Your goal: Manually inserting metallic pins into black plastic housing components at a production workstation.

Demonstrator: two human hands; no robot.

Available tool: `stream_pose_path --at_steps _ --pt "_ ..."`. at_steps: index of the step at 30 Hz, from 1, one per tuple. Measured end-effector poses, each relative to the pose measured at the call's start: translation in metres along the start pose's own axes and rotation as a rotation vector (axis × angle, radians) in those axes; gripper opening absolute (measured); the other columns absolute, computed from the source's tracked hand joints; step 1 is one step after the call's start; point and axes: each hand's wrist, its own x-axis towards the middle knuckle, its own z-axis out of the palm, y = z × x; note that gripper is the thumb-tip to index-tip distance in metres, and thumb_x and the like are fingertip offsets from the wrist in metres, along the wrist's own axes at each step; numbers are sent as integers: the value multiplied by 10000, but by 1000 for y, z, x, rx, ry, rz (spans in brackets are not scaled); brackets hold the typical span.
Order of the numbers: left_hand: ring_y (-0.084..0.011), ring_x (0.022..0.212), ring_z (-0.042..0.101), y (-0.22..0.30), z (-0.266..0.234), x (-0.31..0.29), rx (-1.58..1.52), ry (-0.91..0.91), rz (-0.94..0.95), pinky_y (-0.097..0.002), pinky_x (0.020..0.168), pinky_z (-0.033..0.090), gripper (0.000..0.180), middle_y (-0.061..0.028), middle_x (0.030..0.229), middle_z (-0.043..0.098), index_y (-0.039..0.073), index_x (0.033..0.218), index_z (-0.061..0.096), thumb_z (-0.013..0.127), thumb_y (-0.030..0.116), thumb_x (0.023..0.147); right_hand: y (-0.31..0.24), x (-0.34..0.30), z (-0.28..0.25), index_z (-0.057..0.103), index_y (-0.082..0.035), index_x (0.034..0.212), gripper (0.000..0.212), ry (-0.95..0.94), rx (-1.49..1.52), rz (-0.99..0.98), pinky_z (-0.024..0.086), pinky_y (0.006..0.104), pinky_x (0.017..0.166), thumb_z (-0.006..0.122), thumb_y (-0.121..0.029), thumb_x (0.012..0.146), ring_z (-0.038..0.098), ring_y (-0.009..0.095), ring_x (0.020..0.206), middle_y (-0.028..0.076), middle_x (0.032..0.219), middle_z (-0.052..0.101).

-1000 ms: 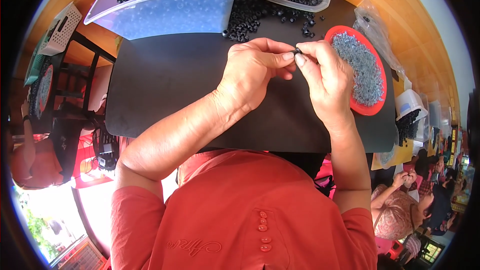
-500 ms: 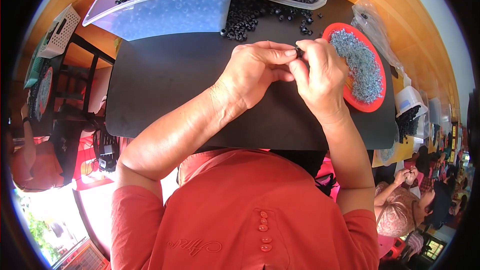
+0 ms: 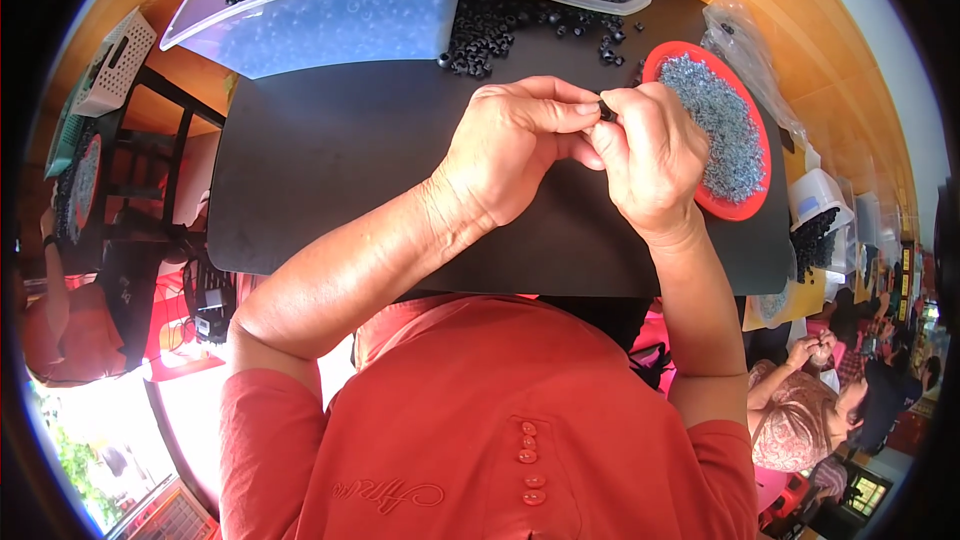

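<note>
A small black ring-like part (image 3: pixel 606 112) is pinched at the fingertips of both hands, above the dark table. My left hand (image 3: pixel 515 145) grips it from the left between thumb and forefinger. From the right, my right hand (image 3: pixel 655 155) closes on it, fingers curled, hiding most of it. Just beyond my right hand lies a red oval tray (image 3: pixel 737 210) heaped with small clear bluish pieces (image 3: pixel 722 120). Farther off, loose black parts (image 3: pixel 480 45) of similar look are spread over the table.
A large translucent bin (image 3: pixel 340 35) of black parts stands at the far left, beside a smaller clear container (image 3: pixel 570 0). A crumpled plastic bag (image 3: pixel 750 50) lies beyond the tray. Other people work at tables on the left and right, one in a patterned top (image 3: pixel 800 420).
My right hand has shifted slightly right and turned, its fingers more curled over the black part. My left hand stays nearly in place.
</note>
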Motion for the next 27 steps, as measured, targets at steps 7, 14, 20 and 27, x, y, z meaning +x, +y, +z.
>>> stream_pose_path --at_steps 7,14,20,27 --pt "-241 700 626 -3 1 3 -38 68 -24 -358 619 528 356 -142 782 645 -44 930 645 586 305 971 1 9 0 591 -5 904 203 -97 316 595 465 297 561 740 -121 832 594 157 617 87 685 571" --pt "-200 689 605 0 4 4 303 323 27 -317 566 509 189 -122 785 639 -67 965 657 631 83 854 20 178 18 567 56 1176 429 -84 749 679 469 241 567 737 -51 796 610 132 659 49 742 620" --pt "-209 735 622 11 7 20 648 285 -8 -322 588 521 191 -128 828 670 -45 948 708 638 -12 774 41 141 6 635 29 1008 264 -41 538 453 446 246 600 741 -99 803 559 91 652 33 752 631" --pt "-306 991 585 -7 -1 116 1887 -103 930 -387 797 541 203 -123 982 628 45 917 720 671 51 720 91 21 -31 692 4 942 136 -113 452 819 468 241 682 711 -77 835 577 74 725 2 790 660"
